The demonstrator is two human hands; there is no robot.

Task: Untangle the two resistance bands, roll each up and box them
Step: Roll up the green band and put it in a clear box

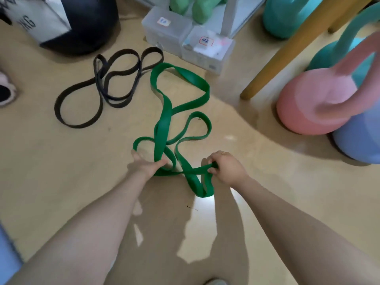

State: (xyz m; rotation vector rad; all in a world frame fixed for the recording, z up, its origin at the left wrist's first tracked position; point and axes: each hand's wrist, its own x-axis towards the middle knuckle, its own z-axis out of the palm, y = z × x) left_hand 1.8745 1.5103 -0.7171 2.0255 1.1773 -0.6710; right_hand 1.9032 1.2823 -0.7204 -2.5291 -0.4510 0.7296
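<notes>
A: Where was the green band (pixel 167 112)?

B: Sprawled in loose loops on the tan floor (pixel 61 161), running from the centre of the view up toward twelve o'clock. Its near end sat between the two hands.

A: And the hands?

B: The right hand (pixel 227 168), at about four o'clock from the centre, had its fingers curled tight around a strand of the green band, with a short loop hanging below the fist. The left hand (pixel 147 163), at about seven o'clock, lay with fingers spread; the thumb pressed against a strand, but I couldn't tell whether it truly gripped it.

A: The other band?

B: The black band (pixel 102 87) lay at ten o'clock, coiled on the floor, apart from the green one except where their far loops came very close.

A: Any boxes?

B: Two clear plastic boxes (pixel 185 38) with labels stood at twelve o'clock, just beyond the green band. A pink kettlebell (pixel 312 103) stood at three o'clock.
</notes>
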